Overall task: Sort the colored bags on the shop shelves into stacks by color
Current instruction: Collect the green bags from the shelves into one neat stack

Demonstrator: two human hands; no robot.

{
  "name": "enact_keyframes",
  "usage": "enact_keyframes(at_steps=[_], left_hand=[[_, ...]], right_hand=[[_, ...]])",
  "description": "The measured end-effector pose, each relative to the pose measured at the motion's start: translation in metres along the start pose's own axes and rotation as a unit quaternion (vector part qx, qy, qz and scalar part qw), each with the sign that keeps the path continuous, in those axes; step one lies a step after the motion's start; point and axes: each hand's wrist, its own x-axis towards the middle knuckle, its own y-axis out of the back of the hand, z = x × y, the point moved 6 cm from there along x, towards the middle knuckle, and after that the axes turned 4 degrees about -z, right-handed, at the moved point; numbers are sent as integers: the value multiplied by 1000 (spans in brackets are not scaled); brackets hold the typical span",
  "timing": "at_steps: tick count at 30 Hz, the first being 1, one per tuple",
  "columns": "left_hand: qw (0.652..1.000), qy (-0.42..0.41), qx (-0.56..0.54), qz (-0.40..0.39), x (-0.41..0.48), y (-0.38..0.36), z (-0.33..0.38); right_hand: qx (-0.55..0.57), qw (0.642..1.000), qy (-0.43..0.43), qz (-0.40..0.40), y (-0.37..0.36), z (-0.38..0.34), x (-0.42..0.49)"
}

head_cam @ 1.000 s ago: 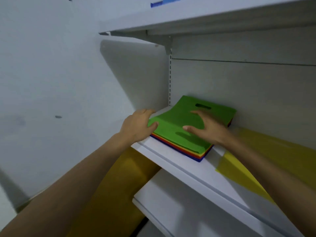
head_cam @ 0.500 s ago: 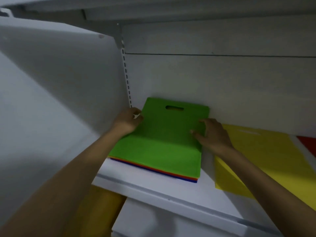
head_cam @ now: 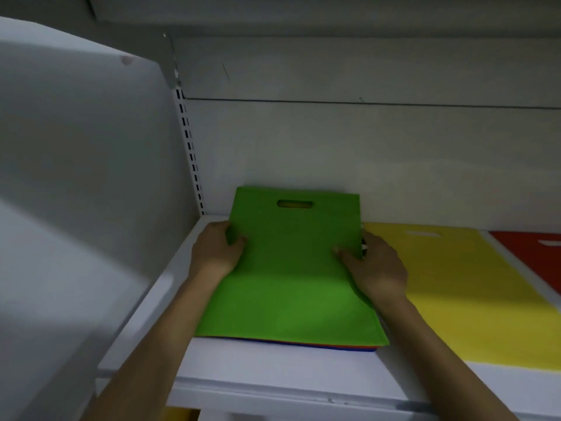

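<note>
Task item: the green bag (head_cam: 291, 268) lies flat on top of the mixed stack (head_cam: 334, 347), at the left end of the shelf (head_cam: 273, 372), with its cut-out handle toward the back wall.
Grip, left hand (head_cam: 215, 253): closed on the bag's left edge, thumb on top, fingers tucked at the edge.
Grip, right hand (head_cam: 376, 265): closed on the right edge, thumb pressed on top.
Neighbours: the yellow bag (head_cam: 473, 293) lies just beside on the right, with the red bag (head_cam: 534, 253) beyond it.
Risk one: I judge either grip may catch more than one layer, so a lower colour would come along with the green.
Risk two: a sideways drag could skew the stack or ruffle the yellow bag.
Hidden: I cannot tell the count and order of colours below; only blue, red and orange edges show at the front.
Hidden: the right fingers lie past the edge, so I cannot tell how many bags they hold.
Cut off: the red bag runs out of frame.
</note>
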Motion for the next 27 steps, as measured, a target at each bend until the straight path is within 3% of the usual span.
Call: enact_keyframes(at_steps=[3,6,13,17,22,27], left_hand=[[1000,-11,-10,7,-1,0,1],[1000,-7,1,2,4,-3,-4],[1000,16,-10,3,5,-5,-14],[997,45,12,68,-1,6,-14],[986,44,-20,156,-11,22,-9],[979,-5,-62,192,-20,34,-3]], right_hand=[[-34,996,32,72,6,-3,-2],[26,986,88,140,10,-3,-4],[121,963,149,191,16,-11,-11],[105,962,139,209,17,-7,-10],[117,963,149,190,20,-15,-11],[213,974,54,51,17,-2,-1]])
